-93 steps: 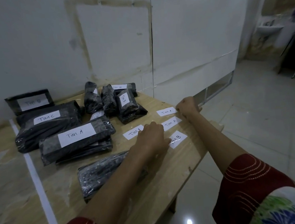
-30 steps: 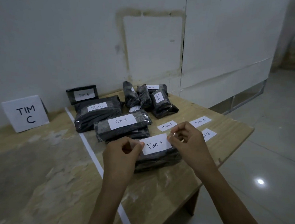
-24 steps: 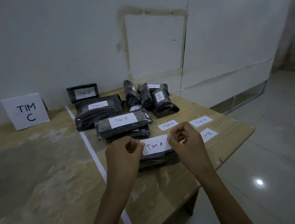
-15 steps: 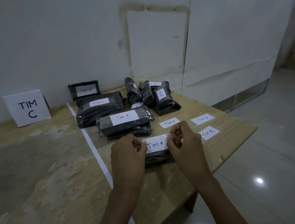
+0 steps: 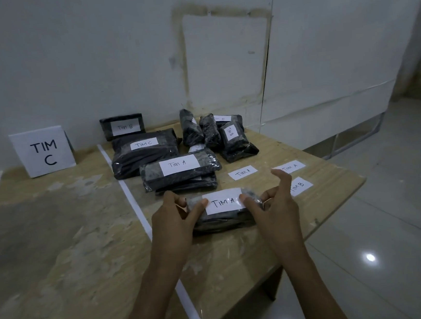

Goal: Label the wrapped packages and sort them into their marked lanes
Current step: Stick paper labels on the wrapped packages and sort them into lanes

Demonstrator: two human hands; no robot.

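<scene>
Right hand [image 5: 274, 206] fingers now spread, left hand [image 5: 174, 221] seemingly clamped on half-hidden package [image 5: 224, 218], thumbs on label [image 5: 223, 201].

Bare table [image 5: 59, 234] left of the white tape line [image 5: 134, 203] looks open; wrapped packages [image 5: 180, 171] crowd its right.

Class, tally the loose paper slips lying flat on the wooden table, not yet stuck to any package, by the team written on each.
White paper slips marked TIM A: 2
White paper slip marked TIM B: 1
Total: 3
The slip already on the nearest black wrapped package is not counted.
</scene>
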